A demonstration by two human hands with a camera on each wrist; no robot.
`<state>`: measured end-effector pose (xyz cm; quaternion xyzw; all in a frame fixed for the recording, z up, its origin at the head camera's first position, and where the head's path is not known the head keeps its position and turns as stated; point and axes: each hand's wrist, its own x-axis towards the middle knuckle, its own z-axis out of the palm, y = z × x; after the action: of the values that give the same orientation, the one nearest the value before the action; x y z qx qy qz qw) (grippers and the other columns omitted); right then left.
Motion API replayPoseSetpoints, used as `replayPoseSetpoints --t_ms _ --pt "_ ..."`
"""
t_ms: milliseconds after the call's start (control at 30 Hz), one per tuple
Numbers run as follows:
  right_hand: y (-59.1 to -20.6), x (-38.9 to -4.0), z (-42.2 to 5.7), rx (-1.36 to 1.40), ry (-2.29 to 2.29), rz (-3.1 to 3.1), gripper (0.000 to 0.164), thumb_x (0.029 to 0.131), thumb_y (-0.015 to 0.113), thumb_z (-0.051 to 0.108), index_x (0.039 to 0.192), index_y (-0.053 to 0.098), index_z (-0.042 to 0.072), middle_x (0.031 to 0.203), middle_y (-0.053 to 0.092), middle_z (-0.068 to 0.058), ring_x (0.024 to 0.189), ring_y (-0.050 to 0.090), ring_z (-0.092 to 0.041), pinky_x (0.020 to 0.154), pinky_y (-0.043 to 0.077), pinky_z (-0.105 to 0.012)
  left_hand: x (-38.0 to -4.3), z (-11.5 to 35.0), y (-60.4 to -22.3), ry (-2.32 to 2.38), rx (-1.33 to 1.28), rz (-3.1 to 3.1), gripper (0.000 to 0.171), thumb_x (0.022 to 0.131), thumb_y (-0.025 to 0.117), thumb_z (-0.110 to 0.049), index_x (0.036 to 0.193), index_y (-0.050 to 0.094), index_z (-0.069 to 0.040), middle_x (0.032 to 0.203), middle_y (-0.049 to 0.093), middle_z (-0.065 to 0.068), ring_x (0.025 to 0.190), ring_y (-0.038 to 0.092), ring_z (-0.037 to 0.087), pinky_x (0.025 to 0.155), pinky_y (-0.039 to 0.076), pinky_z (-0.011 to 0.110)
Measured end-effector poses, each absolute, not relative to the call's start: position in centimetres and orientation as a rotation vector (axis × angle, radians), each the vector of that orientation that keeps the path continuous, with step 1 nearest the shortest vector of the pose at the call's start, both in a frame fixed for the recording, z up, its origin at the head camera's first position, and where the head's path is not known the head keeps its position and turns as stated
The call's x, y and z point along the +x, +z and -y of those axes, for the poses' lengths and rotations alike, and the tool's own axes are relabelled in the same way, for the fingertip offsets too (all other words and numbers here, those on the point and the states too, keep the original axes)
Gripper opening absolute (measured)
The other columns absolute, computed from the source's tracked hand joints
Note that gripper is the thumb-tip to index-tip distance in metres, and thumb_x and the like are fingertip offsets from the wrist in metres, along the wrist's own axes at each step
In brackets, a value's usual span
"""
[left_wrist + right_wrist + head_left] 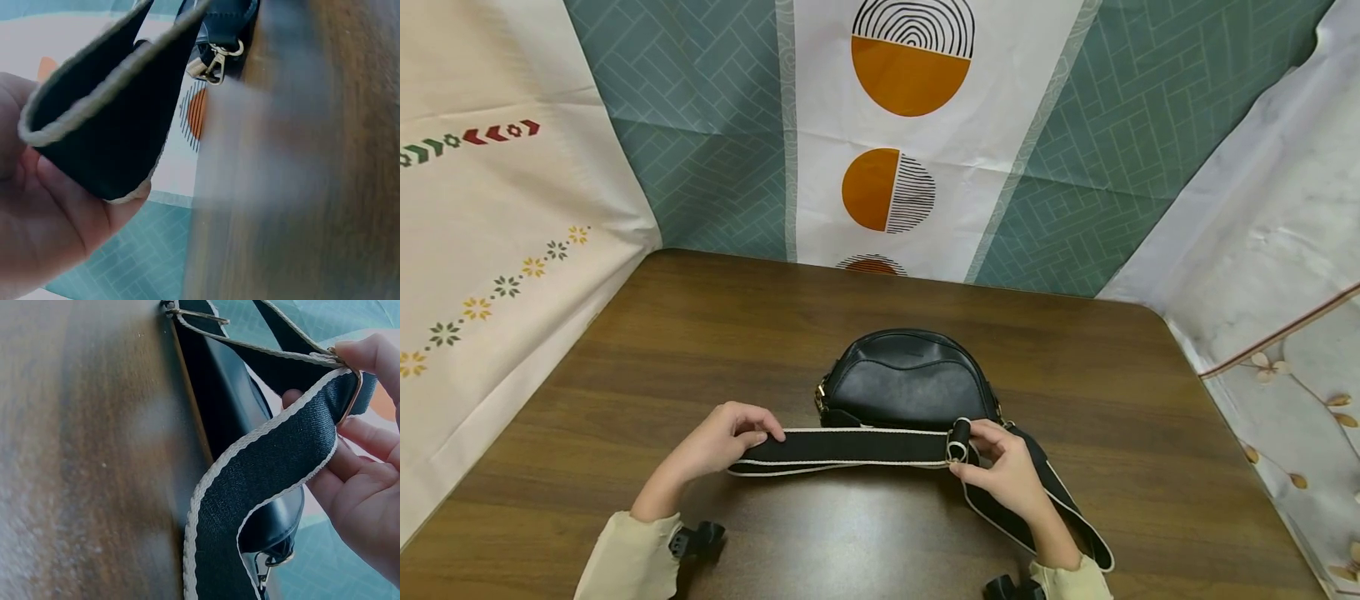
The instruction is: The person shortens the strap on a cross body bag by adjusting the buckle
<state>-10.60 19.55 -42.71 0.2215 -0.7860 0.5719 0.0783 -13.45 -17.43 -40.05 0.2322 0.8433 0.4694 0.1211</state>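
A black half-moon handbag (910, 383) stands on the wooden table. Its black shoulder strap (865, 446) with cream edging stretches between both hands in front of it. My left hand (726, 437) grips the strap's left end, where it folds into a loop; that fold (119, 137) fills much of the left wrist view. At the other end my right hand (1011, 471) pinches the strap at its metal slider (355, 397), thumb on one side, fingers on the other. From there the strap hangs in a curve (269, 450) toward the table. A gold clasp (217, 65) shows beside the bag.
The brown table (775, 333) runs back to a green patterned cloth (700, 150) with a white printed panel (820, 100). A cream cloth (497, 208) hangs at the left, a white floral one (1285, 275) at the right.
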Motion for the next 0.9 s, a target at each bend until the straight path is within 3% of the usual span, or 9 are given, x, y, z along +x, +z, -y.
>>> replayPoseSetpoints --t_ms 67,167,333,667,867,900 --pt "-42.7 -10.6 -19.5 0.666 1.719 2.346 0.034 0.062 0.070 -0.013 0.095 0.060 -0.011 0.092 0.058 -0.012 0.078 0.059 -0.010 0.070 0.047 -0.019 -13.6 17.6 -40.1 1.365 0.735 -2.394 0.024 0.082 0.050 0.012 0.090 0.068 -0.003 0.089 0.064 0.007 0.061 0.042 0.006 0.053 0.036 0.022" --pt "-42.7 -10.6 -19.5 0.668 1.732 2.338 0.035 0.062 0.070 -0.014 0.095 0.059 -0.012 0.092 0.058 -0.011 0.078 0.059 -0.010 0.070 0.047 -0.019 -13.8 17.6 -40.4 1.378 0.813 -2.326 0.017 0.084 0.056 0.001 0.095 0.069 -0.002 0.095 0.065 0.008 0.075 0.054 0.007 0.063 0.043 0.023" --pt "-42.7 -10.7 -19.5 0.672 1.752 2.327 0.036 0.062 0.069 -0.015 0.096 0.059 -0.013 0.092 0.057 -0.013 0.078 0.059 -0.010 0.069 0.047 -0.019 -13.9 17.2 -40.8 1.462 0.848 -2.284 0.021 0.080 0.068 -0.018 0.093 0.070 -0.003 0.092 0.067 0.005 0.086 0.060 0.012 0.073 0.047 0.027" --pt "-42.1 -10.4 -18.6 0.611 1.763 2.303 0.041 0.061 0.070 -0.016 0.099 0.058 -0.012 0.095 0.054 -0.009 0.079 0.060 -0.010 0.068 0.047 -0.021 -14.3 14.5 -40.5 1.364 0.947 -2.280 0.013 0.081 0.063 -0.004 0.092 0.069 0.000 0.092 0.066 0.005 0.081 0.058 0.009 0.067 0.046 0.024" --pt "-41.9 -10.3 -18.4 0.599 1.765 2.290 0.042 0.060 0.069 -0.018 0.100 0.056 -0.014 0.095 0.054 -0.006 0.078 0.059 -0.005 0.069 0.047 -0.019 -14.2 13.3 -39.9 1.159 0.982 -2.275 0.032 0.079 0.052 0.013 0.103 0.067 -0.003 0.103 0.064 0.007 0.085 0.055 0.008 0.064 0.041 0.022" --pt "-41.9 -10.3 -18.4 0.600 1.767 2.289 0.042 0.060 0.068 -0.018 0.099 0.056 -0.014 0.095 0.054 -0.006 0.078 0.059 -0.005 0.069 0.047 -0.018 -14.2 13.2 -39.8 1.134 0.989 -2.274 0.035 0.078 0.050 0.015 0.104 0.067 -0.003 0.103 0.063 0.008 0.075 0.054 0.007 0.061 0.040 0.021"
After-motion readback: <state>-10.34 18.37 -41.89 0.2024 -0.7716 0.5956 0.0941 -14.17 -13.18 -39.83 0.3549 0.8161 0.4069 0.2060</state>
